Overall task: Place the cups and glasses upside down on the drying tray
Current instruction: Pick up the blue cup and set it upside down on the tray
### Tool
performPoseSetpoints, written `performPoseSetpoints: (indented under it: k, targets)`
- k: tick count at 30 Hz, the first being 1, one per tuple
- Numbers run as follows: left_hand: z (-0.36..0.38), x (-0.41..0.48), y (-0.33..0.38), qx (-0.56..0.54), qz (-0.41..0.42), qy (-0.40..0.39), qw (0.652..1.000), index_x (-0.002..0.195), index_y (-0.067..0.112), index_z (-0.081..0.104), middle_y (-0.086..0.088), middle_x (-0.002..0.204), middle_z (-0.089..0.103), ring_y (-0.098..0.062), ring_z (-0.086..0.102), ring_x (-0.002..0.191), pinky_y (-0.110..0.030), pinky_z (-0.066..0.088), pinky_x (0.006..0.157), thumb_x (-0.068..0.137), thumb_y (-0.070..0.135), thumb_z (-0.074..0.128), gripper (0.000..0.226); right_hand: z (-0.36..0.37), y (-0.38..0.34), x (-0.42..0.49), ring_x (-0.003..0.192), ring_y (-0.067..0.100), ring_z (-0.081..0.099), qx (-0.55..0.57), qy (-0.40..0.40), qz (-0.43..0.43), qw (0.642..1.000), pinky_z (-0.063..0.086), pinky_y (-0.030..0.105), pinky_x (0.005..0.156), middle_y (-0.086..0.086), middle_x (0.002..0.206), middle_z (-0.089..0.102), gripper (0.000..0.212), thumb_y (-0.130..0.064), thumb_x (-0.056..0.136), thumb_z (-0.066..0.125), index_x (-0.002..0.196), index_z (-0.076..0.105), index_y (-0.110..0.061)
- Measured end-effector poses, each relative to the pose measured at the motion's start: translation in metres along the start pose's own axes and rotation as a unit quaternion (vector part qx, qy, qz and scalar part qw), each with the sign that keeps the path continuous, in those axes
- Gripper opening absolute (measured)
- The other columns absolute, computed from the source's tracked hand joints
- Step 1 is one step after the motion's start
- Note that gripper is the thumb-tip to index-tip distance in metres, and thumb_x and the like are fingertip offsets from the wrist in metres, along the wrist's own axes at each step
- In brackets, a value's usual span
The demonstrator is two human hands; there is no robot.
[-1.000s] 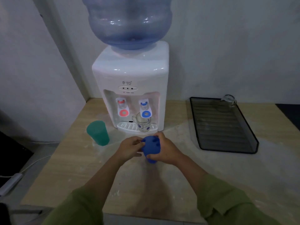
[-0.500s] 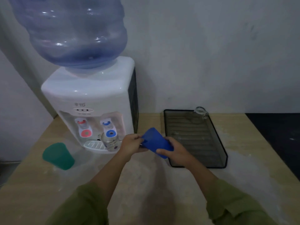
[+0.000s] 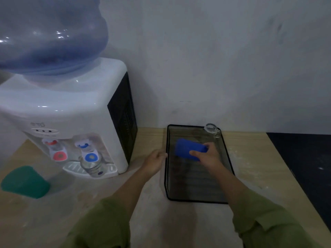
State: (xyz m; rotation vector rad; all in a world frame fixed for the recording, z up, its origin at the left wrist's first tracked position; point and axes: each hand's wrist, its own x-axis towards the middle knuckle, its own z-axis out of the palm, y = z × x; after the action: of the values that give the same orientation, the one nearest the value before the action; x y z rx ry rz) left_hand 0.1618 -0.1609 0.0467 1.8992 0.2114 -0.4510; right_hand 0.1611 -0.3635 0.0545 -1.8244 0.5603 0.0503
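My right hand (image 3: 208, 155) grips a blue plastic cup (image 3: 188, 149), tilted on its side over the far half of the dark drying tray (image 3: 197, 198). My left hand (image 3: 155, 162) hovers just outside the tray's left rim, fingers loosely apart and empty. A clear glass (image 3: 212, 129) rests at the tray's far right corner. A green cup (image 3: 25, 181) stands on the counter at the far left. Another clear glass (image 3: 92, 166) sits on the dispenser's drip grate under the blue tap.
A white water dispenser (image 3: 71, 111) with a big blue bottle (image 3: 50, 34) fills the left side. The wooden counter (image 3: 250, 158) ends at a dark surface (image 3: 304, 167) on the right. A grey wall stands behind.
My right hand has carried the blue cup rightward over the tray. My left hand has let go of the cup. The view has swung right.
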Motion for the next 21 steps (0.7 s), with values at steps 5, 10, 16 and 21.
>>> performPoseSetpoints:
  k: [5,10,16,21]
  targets:
    - [0.011,0.025,-0.024,0.225,0.116,-0.038,0.967,0.148,0.018,0.022,-0.009,0.160,0.012,-0.023,0.010,0.147,-0.034,0.012,0.119,0.089,0.030,0.058,0.070,0.000,-0.012,0.039,0.121,0.035,0.045,-0.192,0.061,-0.058,0.978,0.044,0.045,0.097,0.015,0.129,0.050,0.062,-0.025,0.070,0.080,0.122,0.049,-0.014]
    - [0.019,0.041,-0.042,0.365,0.146,-0.078,0.916,0.150,0.018,0.015,-0.007,0.161,0.008,-0.024,0.004,0.148,-0.042,0.008,0.122,0.092,0.030,0.052,0.070,0.015,-0.023,0.063,0.127,0.039,0.031,-0.268,0.042,-0.149,0.951,0.037,0.044,0.102,0.020,0.135,0.041,0.058,-0.014,0.080,0.068,0.132,0.042,-0.014]
    - [0.023,0.041,-0.053,0.379,0.205,-0.034,0.902,0.149,0.016,0.017,-0.004,0.161,0.004,-0.016,-0.001,0.148,-0.025,-0.005,0.119,0.093,0.019,0.049,0.065,0.028,-0.029,0.084,0.127,0.037,0.030,-0.304,0.008,-0.205,0.930,0.037,0.044,0.102,0.018,0.133,0.045,0.063,-0.009,0.080,0.066,0.134,0.036,-0.015]
    - [0.025,0.037,-0.053,0.378,0.204,-0.026,0.903,0.150,0.017,0.012,-0.002,0.161,-0.003,-0.015,-0.004,0.147,-0.017,-0.011,0.109,0.095,0.019,0.046,0.065,0.036,-0.032,0.093,0.124,0.036,0.037,-0.304,0.006,-0.212,0.929,0.037,0.044,0.104,0.018,0.132,0.046,0.052,-0.012,0.085,0.065,0.130,0.040,-0.009]
